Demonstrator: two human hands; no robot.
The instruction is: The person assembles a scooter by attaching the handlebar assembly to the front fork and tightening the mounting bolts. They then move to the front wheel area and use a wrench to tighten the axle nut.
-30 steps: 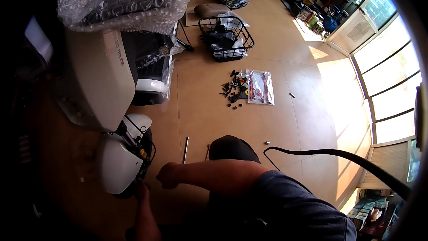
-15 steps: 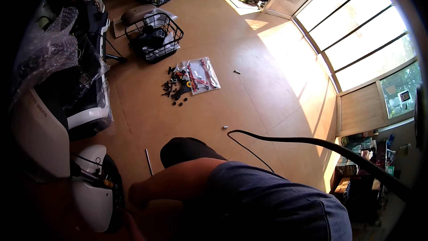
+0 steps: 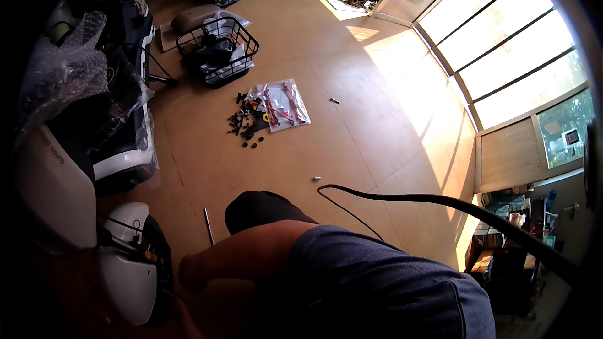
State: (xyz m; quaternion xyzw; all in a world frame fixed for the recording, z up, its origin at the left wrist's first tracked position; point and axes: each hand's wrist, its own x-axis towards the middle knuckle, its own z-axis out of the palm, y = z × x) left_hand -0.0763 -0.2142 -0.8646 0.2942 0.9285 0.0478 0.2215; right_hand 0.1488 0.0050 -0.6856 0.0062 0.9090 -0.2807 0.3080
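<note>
My right arm, in a dark blue sleeve (image 3: 377, 270), reaches across to the lower left. At its end my right hand (image 3: 192, 275) is in deep shadow beside the white-and-black scooter part (image 3: 129, 289); its fingers cannot be made out. Lower down, a dim strip of skin, seemingly my left hand (image 3: 179, 315), lies against the dark edge of that part. Whether either hand holds anything is hidden by the dark. A thin metal rod (image 3: 208, 226) lies on the floor just beyond my right forearm, next to a rounded black shape (image 3: 260, 208).
A clear bag with red-and-black parts (image 3: 287, 105) lies among loose black fittings (image 3: 242, 122). Two small metal pieces (image 3: 335, 100) (image 3: 316, 179) rest on the tan floor. A black wire basket (image 3: 235, 78) stands farther off. Plastic-wrapped scooter bodywork (image 3: 122, 163) lines the left; a black cable (image 3: 433, 199) crosses the right.
The view has shifted very slightly. My right arm stays nearly in place beside the scooter part, and the things on the floor lie as before.
</note>
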